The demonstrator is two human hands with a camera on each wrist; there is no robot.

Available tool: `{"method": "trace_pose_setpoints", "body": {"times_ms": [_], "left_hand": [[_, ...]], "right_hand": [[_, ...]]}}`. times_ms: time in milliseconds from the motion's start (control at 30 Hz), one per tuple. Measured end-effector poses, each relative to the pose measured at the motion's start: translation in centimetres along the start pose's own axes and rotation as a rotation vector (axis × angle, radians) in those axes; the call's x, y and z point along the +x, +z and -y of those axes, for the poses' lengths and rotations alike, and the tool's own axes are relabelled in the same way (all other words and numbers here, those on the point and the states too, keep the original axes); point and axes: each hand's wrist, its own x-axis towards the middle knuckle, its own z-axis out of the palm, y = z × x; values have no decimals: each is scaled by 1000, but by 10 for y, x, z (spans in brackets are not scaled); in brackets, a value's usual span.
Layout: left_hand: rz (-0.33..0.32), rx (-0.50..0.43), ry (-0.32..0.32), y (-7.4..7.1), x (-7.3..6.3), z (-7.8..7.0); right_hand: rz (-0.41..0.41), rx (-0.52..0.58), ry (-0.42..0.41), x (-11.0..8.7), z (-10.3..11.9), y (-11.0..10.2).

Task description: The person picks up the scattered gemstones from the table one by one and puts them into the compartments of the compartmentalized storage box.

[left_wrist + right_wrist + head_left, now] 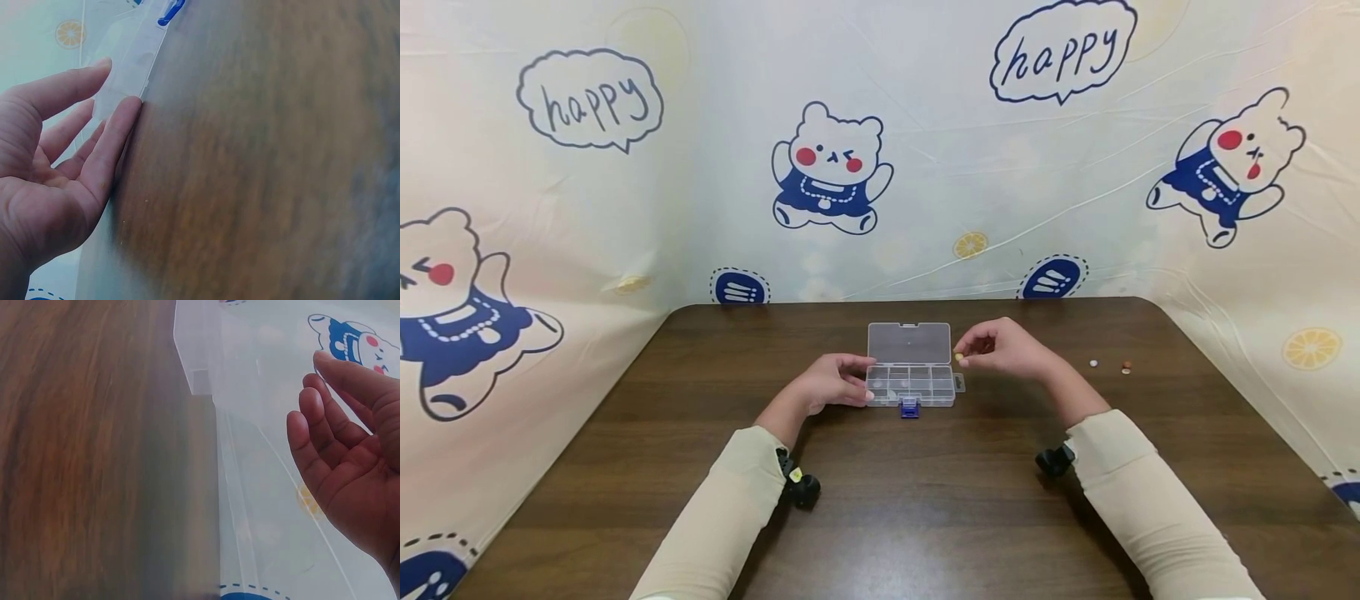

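A clear plastic compartment box [931, 385] lies on the table with its lid raised behind it. A blue latch [910, 409] juts from its front. My left hand [831, 385] holds the box's left end, one fingertip near the hinge and another at the front corner. In the left wrist view those fingers reach along the clear wall. Just right of the raised lid, my right hand [1006, 350] pinches a small yellow piece [958, 357] between thumb and finger. That piece is not visible in the right wrist view. What the compartments hold is too small to tell.
To the right on the brown wooden table [880, 508] lie a small white piece [1093, 363], a reddish-brown piece [1126, 364] and a pale piece [1125, 372]. A printed cloth [925, 167] hangs behind the table and along both sides.
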Motion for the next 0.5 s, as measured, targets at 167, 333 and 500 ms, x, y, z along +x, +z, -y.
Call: {"method": "trace_pose_setpoints", "body": {"times_ms": [167, 333, 500], "left_hand": [[-3, 7, 0, 0, 0, 1], [-2, 12, 2, 0, 1, 0], [5, 9, 9, 0, 1, 0]], "right_hand": [[-6, 20, 8, 5, 3, 4], [1, 38, 14, 10, 3, 8], [5, 49, 19, 16, 2, 11]]}}
